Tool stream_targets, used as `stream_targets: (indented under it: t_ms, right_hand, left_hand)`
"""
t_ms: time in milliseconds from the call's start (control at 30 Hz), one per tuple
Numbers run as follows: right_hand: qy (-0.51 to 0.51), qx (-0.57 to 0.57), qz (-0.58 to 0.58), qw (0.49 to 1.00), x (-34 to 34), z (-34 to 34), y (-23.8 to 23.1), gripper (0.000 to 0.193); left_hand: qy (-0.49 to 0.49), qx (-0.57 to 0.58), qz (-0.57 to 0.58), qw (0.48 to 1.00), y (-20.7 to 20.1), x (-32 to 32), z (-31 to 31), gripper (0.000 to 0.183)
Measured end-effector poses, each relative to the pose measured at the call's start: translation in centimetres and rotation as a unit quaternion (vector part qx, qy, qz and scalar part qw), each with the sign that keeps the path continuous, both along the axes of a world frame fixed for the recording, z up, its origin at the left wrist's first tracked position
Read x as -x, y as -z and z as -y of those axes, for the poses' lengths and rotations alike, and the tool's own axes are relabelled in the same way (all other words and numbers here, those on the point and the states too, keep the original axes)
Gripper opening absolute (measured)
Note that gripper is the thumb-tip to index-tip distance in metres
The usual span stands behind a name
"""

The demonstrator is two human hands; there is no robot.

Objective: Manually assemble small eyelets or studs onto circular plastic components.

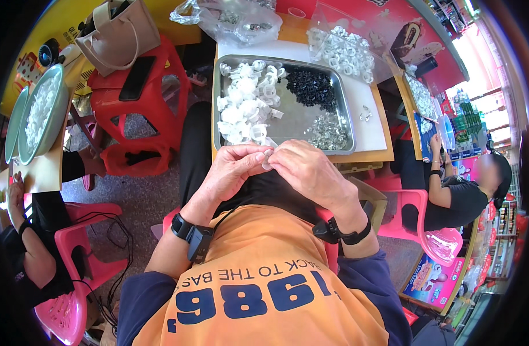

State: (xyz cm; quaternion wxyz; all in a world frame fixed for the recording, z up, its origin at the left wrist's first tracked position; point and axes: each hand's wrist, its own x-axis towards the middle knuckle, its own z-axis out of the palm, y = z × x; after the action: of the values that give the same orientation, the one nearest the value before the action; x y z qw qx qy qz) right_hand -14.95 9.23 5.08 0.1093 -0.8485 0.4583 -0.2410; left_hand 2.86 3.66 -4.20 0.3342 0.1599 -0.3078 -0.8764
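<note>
One small whitish part is pinched by left hand and right hand beside the near rim of the metal tray; white parts, black pieces and clear pieces are heaped inside.

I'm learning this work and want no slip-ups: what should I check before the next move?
1. Left hand and right hand both on the small pale part: ok.
2. Its full shape visible: not ok, partly covered.
3. White pile in metal tray: ok.
4. Black pile apart from clear pile: cannot tell, they nearly meet.
5. Nothing loose beside tray: not ok, a few small pieces lie to its right.
</note>
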Motion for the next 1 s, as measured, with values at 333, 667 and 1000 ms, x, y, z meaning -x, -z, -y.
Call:
stream_targets:
  t_ms: [333,667,1000]
  right_hand:
    - [0.063,0.049,0.060,0.995,-0.6,-0.6,0.8,0.014]
    - [0.068,0.076,0.053,0.993,-0.6,-0.9,0.9,0.017]
    - [0.072,0.020,0.054,0.996,-0.6,-1.5,0.0,0.016]
  left_hand:
    - [-0.020,-0.003,-0.029,0.999,-0.1,0.0,0.0,0.021]
    - [-0.040,-0.023,-0.048,0.998,-0.1,0.4,-0.5,0.025]
    - [-0.011,0.017,-0.013,1.000,-0.5,0.5,-0.7,0.021]
